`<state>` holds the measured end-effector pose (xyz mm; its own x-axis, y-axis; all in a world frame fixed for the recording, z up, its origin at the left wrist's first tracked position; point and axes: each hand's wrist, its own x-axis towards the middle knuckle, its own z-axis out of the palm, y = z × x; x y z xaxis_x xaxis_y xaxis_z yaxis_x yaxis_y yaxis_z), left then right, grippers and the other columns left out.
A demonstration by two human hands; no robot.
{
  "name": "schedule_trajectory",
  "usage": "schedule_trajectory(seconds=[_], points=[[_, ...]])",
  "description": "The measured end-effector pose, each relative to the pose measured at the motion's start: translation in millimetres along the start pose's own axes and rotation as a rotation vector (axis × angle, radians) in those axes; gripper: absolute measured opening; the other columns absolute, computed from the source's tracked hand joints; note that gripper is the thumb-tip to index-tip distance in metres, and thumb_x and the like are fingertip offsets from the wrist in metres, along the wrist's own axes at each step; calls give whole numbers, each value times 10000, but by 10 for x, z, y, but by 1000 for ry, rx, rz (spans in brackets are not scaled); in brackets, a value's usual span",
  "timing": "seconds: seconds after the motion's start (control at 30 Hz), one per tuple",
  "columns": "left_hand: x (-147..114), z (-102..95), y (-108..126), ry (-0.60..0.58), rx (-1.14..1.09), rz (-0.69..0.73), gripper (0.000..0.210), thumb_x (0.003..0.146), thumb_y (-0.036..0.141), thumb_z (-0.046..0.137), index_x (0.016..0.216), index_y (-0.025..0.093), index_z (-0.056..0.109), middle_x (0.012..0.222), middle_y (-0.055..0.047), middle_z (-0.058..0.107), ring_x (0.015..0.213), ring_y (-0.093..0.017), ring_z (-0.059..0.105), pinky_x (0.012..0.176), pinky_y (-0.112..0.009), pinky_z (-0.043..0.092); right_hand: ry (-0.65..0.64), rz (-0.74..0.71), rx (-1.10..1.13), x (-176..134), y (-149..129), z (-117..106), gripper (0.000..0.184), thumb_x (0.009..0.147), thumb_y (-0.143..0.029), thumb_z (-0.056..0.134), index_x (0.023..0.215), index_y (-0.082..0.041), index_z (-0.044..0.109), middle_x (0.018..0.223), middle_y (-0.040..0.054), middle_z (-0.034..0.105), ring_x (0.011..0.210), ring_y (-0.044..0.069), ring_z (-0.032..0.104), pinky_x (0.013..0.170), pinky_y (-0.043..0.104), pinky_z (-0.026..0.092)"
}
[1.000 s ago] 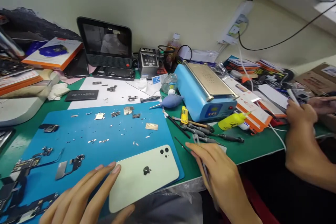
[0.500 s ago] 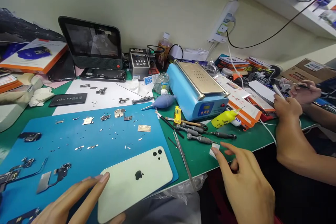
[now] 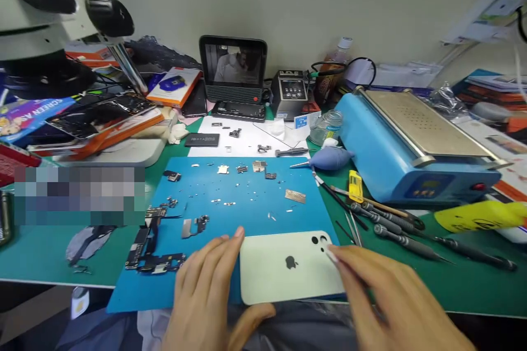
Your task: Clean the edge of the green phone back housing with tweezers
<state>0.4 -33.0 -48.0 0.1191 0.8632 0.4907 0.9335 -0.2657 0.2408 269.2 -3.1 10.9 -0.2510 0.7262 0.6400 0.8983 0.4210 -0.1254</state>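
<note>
A pale green iPhone [image 3: 272,271] lies back side up at the front edge of the blue work mat [image 3: 144,301]. My left hand [image 3: 209,290] grips its left end, fingers along the edge and thumb under the near side. With fingertips closed on a small white tissue-like piece [image 3: 331,254], my right hand [image 3: 382,290] is at the phone's camera lenses and partly covers that corner. Flex cables with circuit boards [image 3: 160,264], a metal-ended connector part [image 3: 196,226] and several tiny parts are spread over the mat.
Behind the mat are a phone battery [image 3: 202,140], a blue air blower [image 3: 329,159] and a smart display [image 3: 234,68]. Screwdrivers [image 3: 407,241] and a blue heating plate machine [image 3: 411,148] stand at the right. A microscope [image 3: 49,16] overhangs the left side.
My view has swung left, bringing the microscope in and the co-worker's hands out. My right hand has brought the white piece from beside the mat to the phone's camera corner.
</note>
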Motion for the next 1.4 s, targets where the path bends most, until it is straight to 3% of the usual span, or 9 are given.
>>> schedule_trajectory(seconds=[0.1,0.3,0.47,0.53,0.7,0.93,1.1,1.23,1.4], points=[[16,15,16,21,-13,3,734,1241,656,434,1807,189,399,1581,-98,772,1505,-269,586,1239,-387,414,-101,-134,-2,172,-277,150,272,1215,-124,579,1387,-205,774,1207,65,851,1048,189,800,934,314,560],[4,31,38,25,-56,-15,715,1236,646,443,1790,194,427,1586,-97,770,1505,-269,601,1257,-381,411,-136,-167,-56,279,-513,287,313,1167,-69,515,1265,-162,797,1126,107,834,976,239,765,840,355,568],[0,11,74,0,-88,-46,563,1255,396,354,1786,222,420,1663,-84,723,1526,-243,576,1290,-392,378,-142,-218,-2,330,-782,433,332,1180,-74,481,1310,-129,781,1106,101,824,924,220,732,840,353,567],[7,4,87,-1,-91,-53,555,1251,353,342,1781,212,422,1657,-88,725,1533,-232,559,1302,-389,363,-148,-238,21,340,-772,435,330,1190,-75,474,1315,-133,775,1116,89,829,931,212,731,851,346,570],[15,-2,103,1,-84,-49,712,1245,634,423,1805,197,403,1570,-91,781,1498,-255,580,1291,-395,378,-139,-202,-9,352,-523,320,336,1177,-41,485,1268,-129,796,1101,108,826,980,236,736,822,361,560],[-9,-31,121,-33,-90,-94,688,1235,352,390,1894,224,241,1650,-70,739,1558,-254,593,1314,-410,363,-144,-234,107,405,-810,449,374,1214,-73,428,1269,-132,793,1073,80,833,879,204,715,793,338,564],[28,-61,151,-18,-108,-114,739,1268,501,377,1912,208,163,1680,-73,703,1632,-224,494,1371,-363,321,-144,-258,127,465,-724,443,328,1219,-81,472,1286,-94,793,1099,101,832,882,224,660,778,371,524],[31,-73,166,-9,-115,-142,719,1279,491,326,1921,235,130,1602,-48,751,1560,-214,539,1343,-345,314,-172,-324,204,487,-662,418,380,1232,-71,418,1266,-118,793,1064,65,836,884,194,675,786,338,541],[28,-96,169,-4,-112,-143,765,1267,491,424,1922,223,134,1655,-79,725,1582,-231,538,1330,-358,343,-188,-336,234,511,-671,417,377,1229,-70,429,1272,-89,803,1080,89,836,885,202,675,755,357,539]])
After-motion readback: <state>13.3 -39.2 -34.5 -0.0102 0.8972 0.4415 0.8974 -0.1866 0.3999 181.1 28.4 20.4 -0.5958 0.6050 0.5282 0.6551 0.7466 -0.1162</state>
